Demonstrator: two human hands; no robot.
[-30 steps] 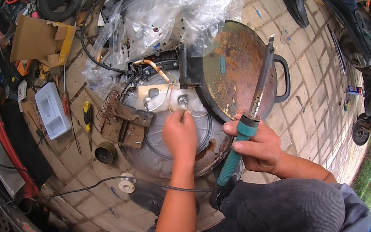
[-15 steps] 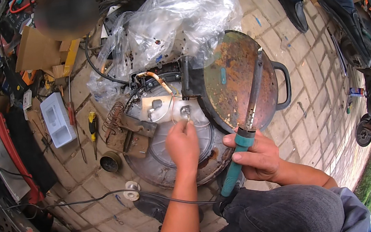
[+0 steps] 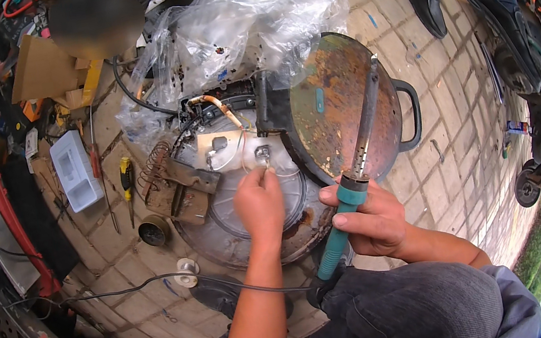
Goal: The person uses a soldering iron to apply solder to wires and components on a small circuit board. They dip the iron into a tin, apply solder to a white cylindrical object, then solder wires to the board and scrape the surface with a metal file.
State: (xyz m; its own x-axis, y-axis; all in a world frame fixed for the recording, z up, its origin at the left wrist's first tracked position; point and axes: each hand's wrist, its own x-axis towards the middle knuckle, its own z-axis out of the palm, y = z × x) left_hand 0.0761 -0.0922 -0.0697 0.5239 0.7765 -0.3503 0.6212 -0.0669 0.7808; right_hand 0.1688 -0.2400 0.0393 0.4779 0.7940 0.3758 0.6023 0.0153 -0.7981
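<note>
My left hand (image 3: 258,203) is closed, fingertips pinching something small I cannot make out at a metal component (image 3: 261,153) on a pale plate (image 3: 209,154) with thin wires. The plate lies on a round, stained metal base (image 3: 232,242) with a sheathed cable (image 3: 218,106) at its back. My right hand (image 3: 368,224) grips the green handle of a soldering iron (image 3: 334,247), its long shank pointing up over a rusty round lid (image 3: 327,103) with a black handle. A crumpled plastic bag (image 3: 260,11) covers the back of the appliance. A bent bracket (image 3: 186,196) with a spring rests at its left.
Screwdrivers (image 3: 127,181), a plastic box (image 3: 74,168), a metal cup (image 3: 153,230), a spool (image 3: 186,272) and a power cord lie on the paving. Cardboard (image 3: 43,70) and clutter fill the left. Another person's shoes (image 3: 425,6) and black wheeled equipment (image 3: 531,184) are at right.
Over the last second the soldering iron in my right hand has swung a little to the left, more upright. My left hand stays at the component; the view has shifted slightly.
</note>
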